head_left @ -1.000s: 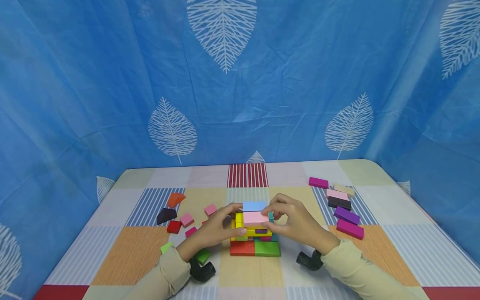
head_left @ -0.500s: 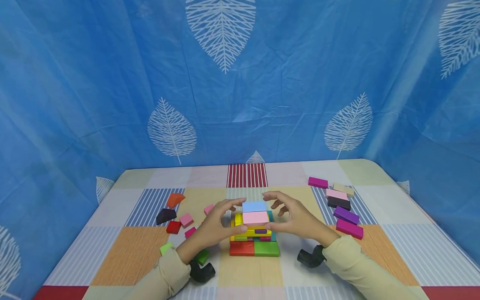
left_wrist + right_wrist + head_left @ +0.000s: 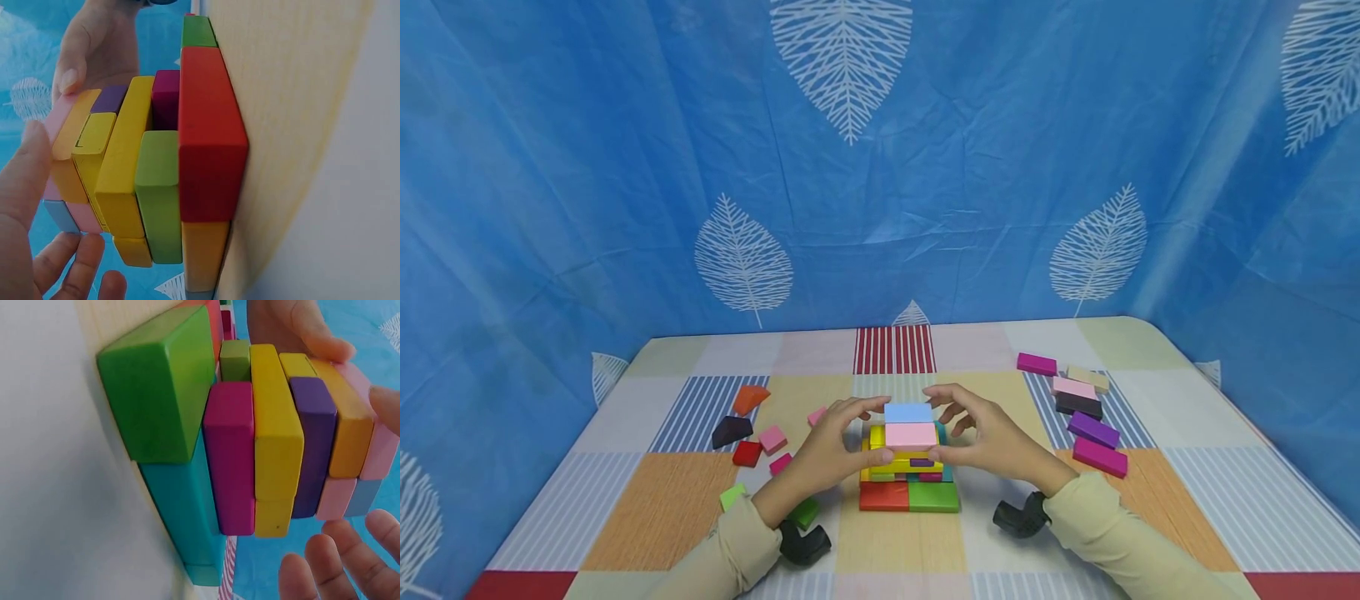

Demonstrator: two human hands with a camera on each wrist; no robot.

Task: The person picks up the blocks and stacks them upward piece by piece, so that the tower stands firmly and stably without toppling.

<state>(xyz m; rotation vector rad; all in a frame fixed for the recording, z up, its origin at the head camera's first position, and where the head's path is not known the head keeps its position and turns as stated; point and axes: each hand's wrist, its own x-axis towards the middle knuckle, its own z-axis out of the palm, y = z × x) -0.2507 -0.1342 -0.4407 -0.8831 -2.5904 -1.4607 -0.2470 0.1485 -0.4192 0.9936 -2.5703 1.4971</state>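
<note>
A tower of coloured wooden blocks stands in front of me, with a red block (image 3: 883, 497) and a green block (image 3: 933, 497) at its front base. On top lie a pink block (image 3: 912, 436) and, behind it, a light blue block (image 3: 908, 413). My left hand (image 3: 829, 443) grips this top layer from the left, thumb on the pink front and fingertips at the back. From the right, my right hand (image 3: 1000, 443) holds it likewise. Beneath, the right wrist view shows orange (image 3: 350, 444), purple (image 3: 312, 425), yellow (image 3: 275, 437) and magenta (image 3: 230, 456) blocks.
Left of the tower lie loose pieces: an orange one (image 3: 750, 400), a black one (image 3: 732, 432), a red one (image 3: 747, 454) and several others. At the right is a row of long blocks, including purple (image 3: 1093, 429) and magenta (image 3: 1100, 457). A blue curtain (image 3: 880, 208) hangs behind.
My right fingers have left their pinch on the pink block and spread to the tower's right corners. The left index finger has risen slightly at the back. The blocks look unmoved.
</note>
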